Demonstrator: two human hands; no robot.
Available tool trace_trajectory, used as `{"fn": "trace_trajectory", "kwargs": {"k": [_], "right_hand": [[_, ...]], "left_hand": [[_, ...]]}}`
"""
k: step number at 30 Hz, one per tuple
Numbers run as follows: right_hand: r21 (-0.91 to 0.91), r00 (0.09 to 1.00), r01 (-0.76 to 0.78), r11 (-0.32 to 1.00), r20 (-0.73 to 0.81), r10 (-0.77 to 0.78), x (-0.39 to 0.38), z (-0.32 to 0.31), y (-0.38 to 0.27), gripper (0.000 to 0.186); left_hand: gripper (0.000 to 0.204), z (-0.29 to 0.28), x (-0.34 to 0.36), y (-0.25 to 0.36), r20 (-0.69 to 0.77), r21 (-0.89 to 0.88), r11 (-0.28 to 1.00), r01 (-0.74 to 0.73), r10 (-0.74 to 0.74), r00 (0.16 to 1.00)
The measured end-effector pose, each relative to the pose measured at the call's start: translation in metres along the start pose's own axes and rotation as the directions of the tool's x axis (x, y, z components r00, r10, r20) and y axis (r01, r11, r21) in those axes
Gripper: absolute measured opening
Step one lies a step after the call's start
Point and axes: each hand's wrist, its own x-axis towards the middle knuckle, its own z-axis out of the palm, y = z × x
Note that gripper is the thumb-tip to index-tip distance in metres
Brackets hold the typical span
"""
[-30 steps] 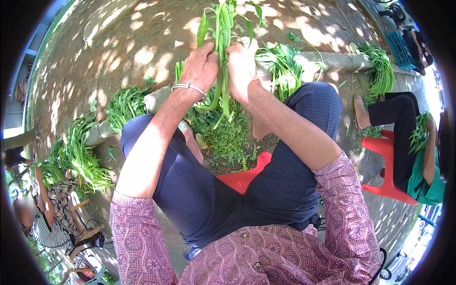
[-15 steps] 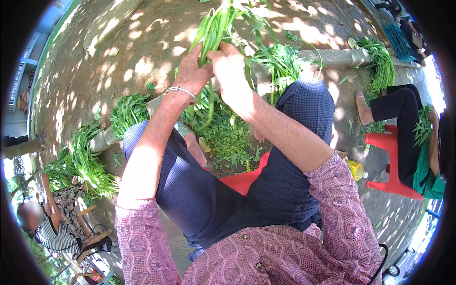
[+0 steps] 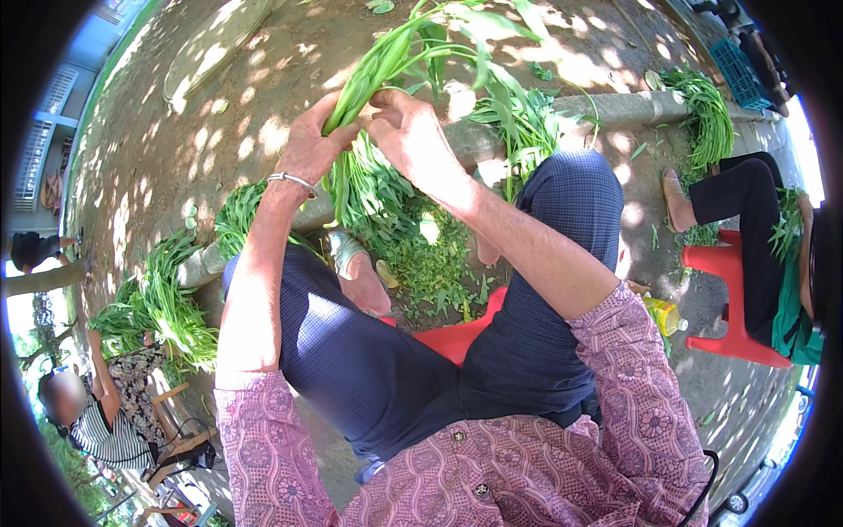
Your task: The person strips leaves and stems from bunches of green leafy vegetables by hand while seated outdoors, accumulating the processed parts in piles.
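Observation:
My left hand is closed round a bunch of long green leafy stalks, with a bracelet on that wrist. The bunch tilts up and rightward, its leafy tops arching over to the right. My right hand is beside it, fingers curled onto the same stalks. Just below my hands a heap of leafy greens hangs by the concrete curb, above loose chopped leaves on the ground between my feet.
More greens lie along the curb. At the right are a co-worker's legs on a red stool, a yellow bottle and a blue crate; at the lower left sits another person.
Both hands have shifted left with the bunch, which has tilted from roughly upright to slanting rightward. The heap of greens beneath my hands shows more now.

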Motion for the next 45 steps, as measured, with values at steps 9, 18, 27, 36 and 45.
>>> {"fn": "trace_trajectory", "kwargs": {"k": [9,18,27,36,45], "right_hand": [[-0.315,0.988,0.143,0.938,0.096,-0.119,-0.003,-0.005,0.017,0.039],[-0.521,0.971,0.067,0.851,0.231,0.065,0.002,-0.006,0.011,0.032],[-0.544,0.938,0.191,0.817,0.345,0.010,0.002,0.002,0.009,0.032],[-0.604,0.880,0.326,0.728,0.475,0.000,0.003,0.011,0.001,0.031],[-0.506,0.805,0.504,0.700,0.569,-0.168,-0.005,0.012,0.009,0.026]], "left_hand": [[0.043,-0.026,-0.009,-0.018,-0.031,0.063,0.996,0.059,-0.057,0.998],[0.034,-0.091,-0.020,-0.053,-0.151,0.335,0.941,0.047,0.004,0.989],[0.052,-0.149,-0.040,-0.070,-0.408,0.592,0.778,0.210,0.064,0.911],[0.051,-0.210,-0.079,-0.089,-0.432,0.718,0.516,0.466,-0.194,0.881],[0.043,-0.268,-0.102,-0.120,-0.680,0.667,0.282,0.690,-0.148,0.718]]}}
